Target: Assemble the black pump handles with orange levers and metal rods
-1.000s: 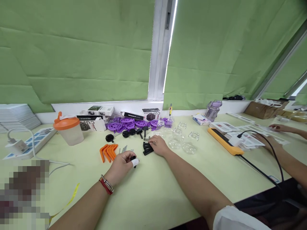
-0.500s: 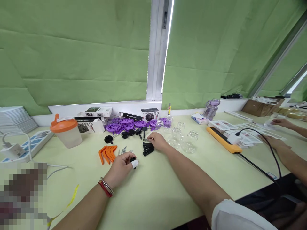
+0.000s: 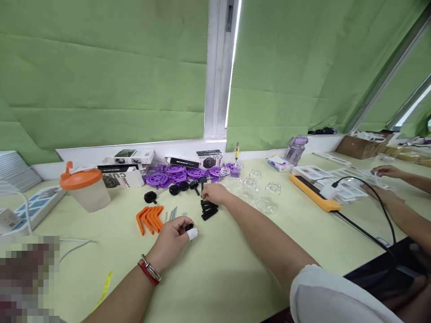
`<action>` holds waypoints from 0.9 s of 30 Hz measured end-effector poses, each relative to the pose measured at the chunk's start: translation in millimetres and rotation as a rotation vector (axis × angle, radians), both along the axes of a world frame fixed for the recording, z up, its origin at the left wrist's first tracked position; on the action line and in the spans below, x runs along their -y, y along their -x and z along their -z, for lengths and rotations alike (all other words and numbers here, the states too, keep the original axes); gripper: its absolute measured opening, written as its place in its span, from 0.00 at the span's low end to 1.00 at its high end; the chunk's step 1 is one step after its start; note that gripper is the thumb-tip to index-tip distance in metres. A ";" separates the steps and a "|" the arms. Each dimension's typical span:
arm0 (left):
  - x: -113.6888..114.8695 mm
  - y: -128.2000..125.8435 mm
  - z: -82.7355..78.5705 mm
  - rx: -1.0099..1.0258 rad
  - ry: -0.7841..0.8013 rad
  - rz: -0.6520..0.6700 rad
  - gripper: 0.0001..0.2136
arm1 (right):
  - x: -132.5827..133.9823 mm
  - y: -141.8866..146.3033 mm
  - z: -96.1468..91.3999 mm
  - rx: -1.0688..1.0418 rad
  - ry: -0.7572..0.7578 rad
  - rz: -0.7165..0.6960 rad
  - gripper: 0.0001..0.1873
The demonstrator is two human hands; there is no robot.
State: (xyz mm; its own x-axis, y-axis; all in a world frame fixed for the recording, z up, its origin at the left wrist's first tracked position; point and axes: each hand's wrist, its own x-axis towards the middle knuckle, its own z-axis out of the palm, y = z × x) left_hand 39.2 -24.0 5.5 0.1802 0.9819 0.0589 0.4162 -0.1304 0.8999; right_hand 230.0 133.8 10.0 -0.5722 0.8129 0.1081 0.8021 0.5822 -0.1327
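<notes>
My left hand [image 3: 173, 237] is closed, pinching a small black plastic part [image 3: 189, 227] between fingertips and a thumb wrapped in white. My right hand [image 3: 215, 194] reaches to the back of the several black tube-like pieces [image 3: 209, 209], its fingers pressed together; what they grip is hidden. Left of it lie several black round-headed pieces [image 3: 174, 190] with stems. Orange angled pieces [image 3: 150, 220] lie in a row beyond my left hand, with thin metal rods [image 3: 173, 213] and small metal bits [image 3: 184, 214] beside them.
Purple wheel-shaped parts [image 3: 175, 172] are heaped before cup holder boxes [image 3: 129, 177]. Clear glass-like pieces [image 3: 266, 205] stand right of my right hand. An orange-lidded cup [image 3: 88, 193] is at left; an orange power strip [image 3: 314, 193] and a co-worker's hands [image 3: 384, 195] are at right.
My right hand has shifted slightly left and now covers the coil spring seen by its fingertips before. My left hand still holds the black part, turned a little. The view has shifted slightly.
</notes>
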 end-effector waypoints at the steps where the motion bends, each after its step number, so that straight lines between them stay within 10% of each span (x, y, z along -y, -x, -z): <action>1: 0.1 -0.1 -0.1 -0.001 0.000 0.005 0.11 | 0.1 0.1 0.0 0.005 -0.002 -0.001 0.07; 27: -2.0 1.6 3.4 -0.025 0.009 0.026 0.10 | -0.2 -2.4 3.1 0.000 0.014 -0.001 0.11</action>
